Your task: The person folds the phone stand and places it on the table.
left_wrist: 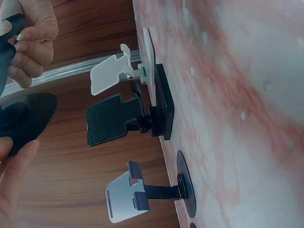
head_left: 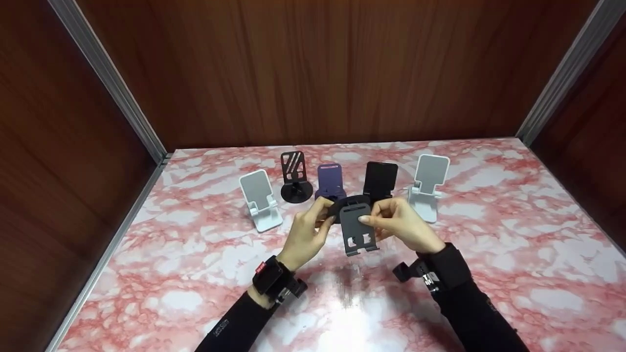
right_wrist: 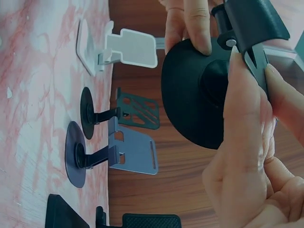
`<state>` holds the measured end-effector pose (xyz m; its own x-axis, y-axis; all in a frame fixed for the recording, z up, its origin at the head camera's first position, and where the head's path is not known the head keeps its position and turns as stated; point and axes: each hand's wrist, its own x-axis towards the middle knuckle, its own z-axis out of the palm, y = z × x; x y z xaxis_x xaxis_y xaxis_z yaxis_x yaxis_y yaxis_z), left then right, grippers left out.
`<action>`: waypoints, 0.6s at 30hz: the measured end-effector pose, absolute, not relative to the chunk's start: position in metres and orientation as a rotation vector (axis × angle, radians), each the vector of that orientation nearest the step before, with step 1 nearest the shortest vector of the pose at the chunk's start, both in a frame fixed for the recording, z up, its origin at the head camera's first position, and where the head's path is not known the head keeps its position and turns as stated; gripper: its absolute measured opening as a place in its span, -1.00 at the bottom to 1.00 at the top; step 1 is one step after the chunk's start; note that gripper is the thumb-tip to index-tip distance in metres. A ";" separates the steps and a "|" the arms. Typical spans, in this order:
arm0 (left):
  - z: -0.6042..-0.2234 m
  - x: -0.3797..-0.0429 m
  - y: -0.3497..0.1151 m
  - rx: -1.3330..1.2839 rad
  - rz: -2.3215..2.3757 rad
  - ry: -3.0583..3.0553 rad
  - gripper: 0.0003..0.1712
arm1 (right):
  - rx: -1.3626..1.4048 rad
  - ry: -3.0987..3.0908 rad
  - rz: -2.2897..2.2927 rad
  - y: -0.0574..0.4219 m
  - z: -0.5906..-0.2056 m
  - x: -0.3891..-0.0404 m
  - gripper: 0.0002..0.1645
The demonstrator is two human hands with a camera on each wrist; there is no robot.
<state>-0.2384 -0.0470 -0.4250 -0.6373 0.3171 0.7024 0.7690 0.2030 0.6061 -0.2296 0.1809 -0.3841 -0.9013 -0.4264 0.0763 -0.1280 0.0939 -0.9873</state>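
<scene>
Above the table a dark grey phone stand (head_left: 355, 230) with a round base is held between both hands, raised clear of the surface. My left hand (head_left: 307, 233) pinches the rim of its base; in the right wrist view that black disc (right_wrist: 187, 95) shows its broad face. The right hand (head_left: 403, 226) grips the slotted plate by its edge, thumb on the front. Close behind the held stand are a purple phone stand (head_left: 330, 177) and a black phone stand (head_left: 381, 177), their lower parts partly hidden by it.
A white-and-grey phone stand (head_left: 257, 189) stands at the left and a similar white stand (head_left: 432, 171) at the right. A black stand with diagonal slots (head_left: 294, 166) is at the back left. Wooden panels (head_left: 342, 73) enclose the marbled table (head_left: 195, 274).
</scene>
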 end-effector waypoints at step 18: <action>-0.416 -0.233 -0.045 -0.932 -1.746 -2.017 -0.77 | -0.496 2.357 -1.965 0.180 -0.382 -0.229 -0.43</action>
